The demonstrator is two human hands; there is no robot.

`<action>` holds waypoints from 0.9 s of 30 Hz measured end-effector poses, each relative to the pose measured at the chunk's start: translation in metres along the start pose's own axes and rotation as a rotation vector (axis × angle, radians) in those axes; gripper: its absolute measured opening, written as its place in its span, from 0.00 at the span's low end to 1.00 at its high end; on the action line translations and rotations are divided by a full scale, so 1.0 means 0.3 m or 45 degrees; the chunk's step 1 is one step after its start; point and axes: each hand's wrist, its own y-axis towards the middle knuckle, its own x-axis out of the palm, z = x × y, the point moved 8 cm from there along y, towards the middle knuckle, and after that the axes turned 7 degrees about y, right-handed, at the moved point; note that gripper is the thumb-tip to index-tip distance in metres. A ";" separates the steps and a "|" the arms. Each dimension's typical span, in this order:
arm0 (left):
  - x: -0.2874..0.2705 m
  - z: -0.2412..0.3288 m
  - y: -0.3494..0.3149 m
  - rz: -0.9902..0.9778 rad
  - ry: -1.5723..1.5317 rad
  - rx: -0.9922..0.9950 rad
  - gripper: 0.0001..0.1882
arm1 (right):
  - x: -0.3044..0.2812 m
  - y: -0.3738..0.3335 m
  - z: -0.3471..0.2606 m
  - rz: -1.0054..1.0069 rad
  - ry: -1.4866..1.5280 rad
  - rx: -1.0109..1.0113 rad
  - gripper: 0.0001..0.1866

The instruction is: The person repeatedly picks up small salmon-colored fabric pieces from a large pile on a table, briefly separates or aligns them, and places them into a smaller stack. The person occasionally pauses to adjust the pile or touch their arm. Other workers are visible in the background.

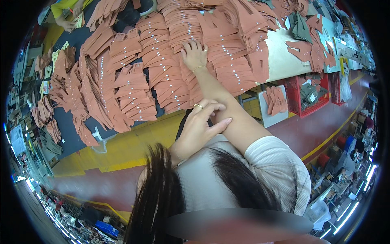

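Note:
My right hand (pixel 195 55) reaches across the table and lies on overlapping rows of coral-coloured cut fabric pieces (pixel 185 30). Its fingers are spread, with nothing held in them. My left hand (pixel 203 124) is at my right forearm, its fingers loosely bent and the thumb apart, holding nothing. The fingertips appear to touch the forearm's skin. Small white tags (pixel 162 61) run in lines along the fabric rows. More coral pieces (pixel 134 91) lie fanned in stacks to the left of my hands.
Another person's hands (pixel 73 22) are at the far left corner of the table. Right of the stacks lies a pale sheet (pixel 284 57), with dark green pieces (pixel 300 27) behind. A red crate (pixel 302 97) and a white stool (pixel 266 114) bearing coral pieces stand below the right edge.

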 end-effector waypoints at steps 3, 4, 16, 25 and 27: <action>-0.021 0.017 0.010 0.182 0.251 0.114 0.19 | 0.002 0.002 0.001 -0.012 -0.016 0.014 0.17; -0.017 0.015 0.008 0.170 0.239 0.116 0.19 | -0.008 0.002 -0.004 0.029 -0.019 -0.010 0.17; -0.011 0.002 -0.045 0.042 0.152 0.180 0.20 | -0.007 0.002 -0.007 0.066 -0.056 -0.039 0.16; -0.014 0.001 -0.055 0.130 0.160 0.287 0.20 | 0.001 0.003 -0.010 0.012 -0.062 -0.024 0.16; -0.008 0.020 -0.059 0.106 0.067 0.335 0.18 | -0.001 0.004 -0.011 0.016 -0.057 -0.033 0.16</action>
